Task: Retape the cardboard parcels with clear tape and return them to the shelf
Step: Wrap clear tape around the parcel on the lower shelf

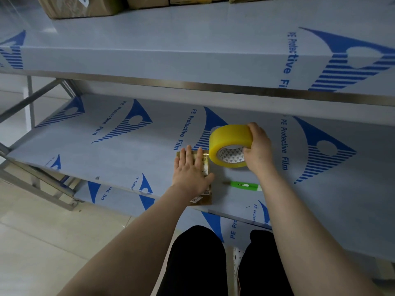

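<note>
A small flat cardboard parcel [205, 196] with white labels lies near the front edge of the middle shelf [119, 154]. My left hand [190, 170] presses flat on top of it, fingers straight, and hides most of it. My right hand [257, 146] grips a big yellowish roll of clear tape [228, 138], held on edge just right of the parcel's far end. A strip of tape seems to run from the roll to the parcel's top.
A green utility knife [243, 185] lies on the shelf right of the parcel. Larger cardboard boxes [79, 6] stand at the back of the upper shelf [171, 50]. A lower shelf [119, 195] shows below. Both shelves wear blue-printed protective film. My dark-clad knees [198, 259] are beneath.
</note>
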